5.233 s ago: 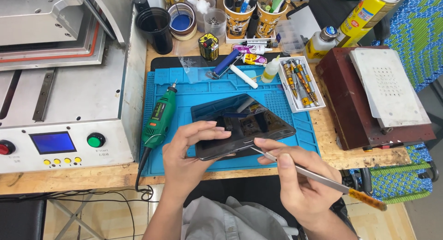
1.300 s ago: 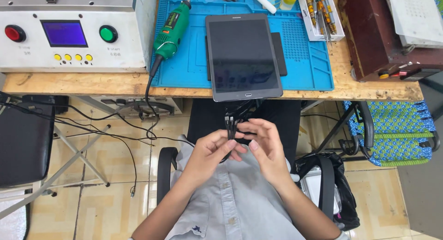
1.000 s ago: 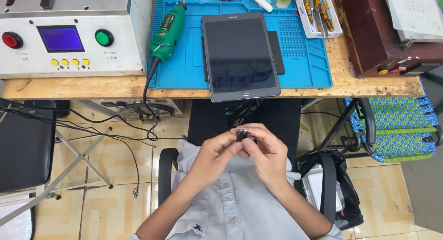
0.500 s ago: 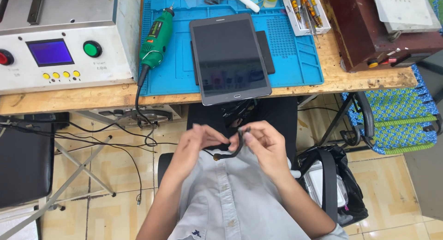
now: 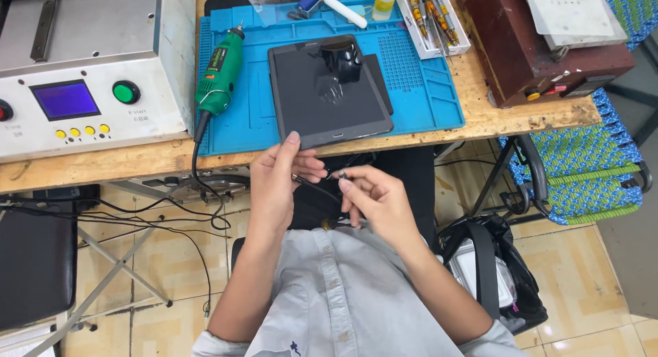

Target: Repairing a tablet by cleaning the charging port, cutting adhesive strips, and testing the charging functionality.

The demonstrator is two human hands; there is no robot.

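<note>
Several screwdrivers [image 5: 426, 14] fill one white tray [image 5: 458, 29].
</note>
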